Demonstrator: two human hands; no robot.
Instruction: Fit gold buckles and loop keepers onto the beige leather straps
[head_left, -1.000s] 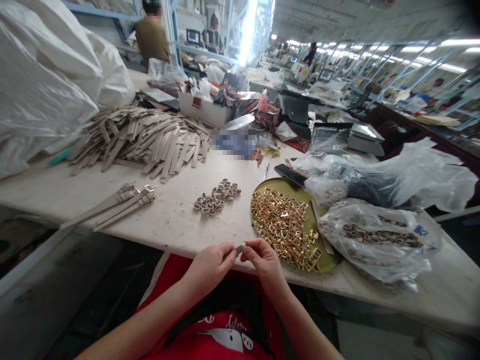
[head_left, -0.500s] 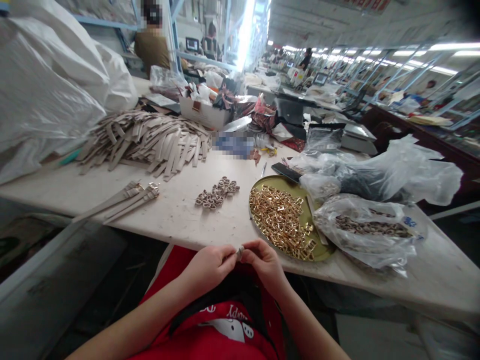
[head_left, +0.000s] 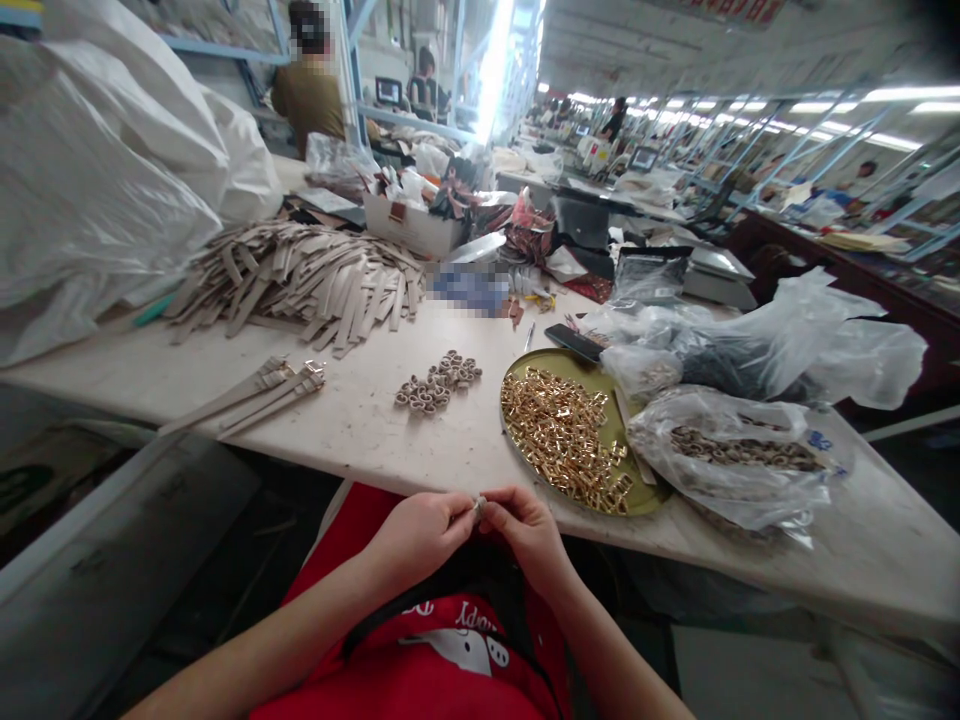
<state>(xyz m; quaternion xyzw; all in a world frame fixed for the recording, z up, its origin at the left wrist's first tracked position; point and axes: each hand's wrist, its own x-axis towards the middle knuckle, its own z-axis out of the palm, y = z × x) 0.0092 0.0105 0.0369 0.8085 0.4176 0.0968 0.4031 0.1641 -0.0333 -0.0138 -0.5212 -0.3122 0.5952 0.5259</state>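
Observation:
At the table's front edge, my left hand (head_left: 421,537) and my right hand (head_left: 528,532) meet with fingertips pinched. Between them is a small grey-beige strap loop (head_left: 478,508), mostly covered by the fingers. Similar curled loops lie in a little heap (head_left: 439,382) on the table beyond my hands. To the right, a round olive-gold tray (head_left: 592,372) holds a mound of shiny gold buckles (head_left: 562,435). Several straps with buckles on their ends (head_left: 274,395) lie at the left, partly over the table edge.
A large pile of loose beige strips (head_left: 300,280) spreads across the back left, near a big white plastic sack (head_left: 112,170). Clear bags, one with more loops (head_left: 742,455), sit on the right. A black phone-like object (head_left: 574,342) lies behind the tray. Co-workers are farther back.
Both hands stay pinched together at the same place, with only slight finger movement around the loop. The view has shifted a little; nothing on the table has visibly moved.

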